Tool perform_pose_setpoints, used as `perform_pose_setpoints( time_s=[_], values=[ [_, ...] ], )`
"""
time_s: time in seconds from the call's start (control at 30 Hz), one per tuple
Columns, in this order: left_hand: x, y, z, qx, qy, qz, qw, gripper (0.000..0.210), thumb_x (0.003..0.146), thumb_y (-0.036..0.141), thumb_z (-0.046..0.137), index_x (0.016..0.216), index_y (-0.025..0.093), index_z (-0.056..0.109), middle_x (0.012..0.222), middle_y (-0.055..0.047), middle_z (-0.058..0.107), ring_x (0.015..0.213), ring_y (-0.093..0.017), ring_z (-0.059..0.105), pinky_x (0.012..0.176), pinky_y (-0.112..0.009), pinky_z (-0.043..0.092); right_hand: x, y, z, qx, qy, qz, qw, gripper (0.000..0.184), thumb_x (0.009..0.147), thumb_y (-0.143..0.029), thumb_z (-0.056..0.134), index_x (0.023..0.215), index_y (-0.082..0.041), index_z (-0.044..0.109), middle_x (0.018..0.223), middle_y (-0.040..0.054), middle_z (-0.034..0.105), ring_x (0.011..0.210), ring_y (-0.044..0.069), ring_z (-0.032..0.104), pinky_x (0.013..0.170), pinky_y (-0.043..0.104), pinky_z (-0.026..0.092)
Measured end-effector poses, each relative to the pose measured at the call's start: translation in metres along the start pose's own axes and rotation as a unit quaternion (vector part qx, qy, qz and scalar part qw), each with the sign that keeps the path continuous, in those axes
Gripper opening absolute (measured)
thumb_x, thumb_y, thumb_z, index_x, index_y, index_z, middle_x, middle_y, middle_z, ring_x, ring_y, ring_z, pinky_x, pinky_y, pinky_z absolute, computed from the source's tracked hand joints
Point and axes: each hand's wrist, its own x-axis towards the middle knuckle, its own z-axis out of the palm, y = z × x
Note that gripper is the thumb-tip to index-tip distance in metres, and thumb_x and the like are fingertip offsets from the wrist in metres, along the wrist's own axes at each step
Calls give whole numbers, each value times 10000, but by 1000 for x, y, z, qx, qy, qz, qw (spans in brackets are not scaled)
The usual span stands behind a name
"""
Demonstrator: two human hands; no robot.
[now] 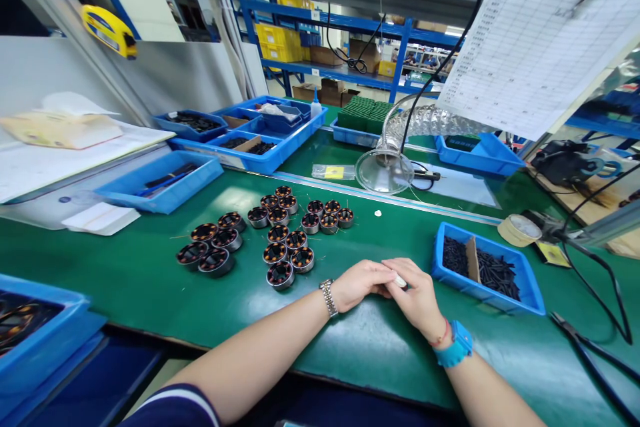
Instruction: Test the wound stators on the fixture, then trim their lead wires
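Note:
My left hand (361, 285) and my right hand (411, 293) meet above the front of the green bench, fingers curled and touching. A small white piece (399, 281) shows at the right hand's fingers, against the left fingertips; it looks like a finger cot, but most of it is hidden. Left of the hands stand several motor stators (281, 274) with copper windings and metal rims, in loose groups. Nearest on the right is a blue divided bin (487, 300) of small black parts. Another small white piece (378, 213) lies beyond the hands.
Black-handled pliers (583, 340) lie at the right edge, near a tape roll (520, 230) and cables. A clear fume hood (384, 172) hangs over the bench behind. Blue trays (160, 180) line the back left; another blue bin (45, 340) stands front left.

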Motion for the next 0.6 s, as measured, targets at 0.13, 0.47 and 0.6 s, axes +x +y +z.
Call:
perform_pose_setpoints(
  time_s=[0.13, 0.47, 0.6],
  values=[
    [-3, 2, -3, 199, -62, 2, 978, 268, 673, 395, 637, 615, 134, 655, 589, -3, 573, 580, -114, 464, 589, -238, 372, -2, 1, 0, -4, -91, -22, 996, 306, 763, -173, 586, 1061, -230, 626, 1005, 51, 657, 933, 192, 591, 834, 373, 490],
    [-5, 11, -11, 273, -108, 49, 955, 333, 720, 415, 610, 921, 155, 660, 797, -15, 621, 715, -118, 525, 664, -208, 397, -2, -1, -11, -63, -60, -13, 996, 291, 816, -214, 527, 1100, -216, 594, 919, 70, 649, 846, 187, 597, 736, 341, 516],
    [-7, 5, -9, 270, -123, -15, 955, 327, 652, 458, 661, 746, 145, 674, 619, 4, 580, 551, -95, 504, 538, -210, 410, -4, -1, -4, -84, -68, -102, 989, 253, 840, -210, 510, 1072, -206, 612, 899, 68, 666, 879, 192, 599, 771, 358, 512]
  ],
)
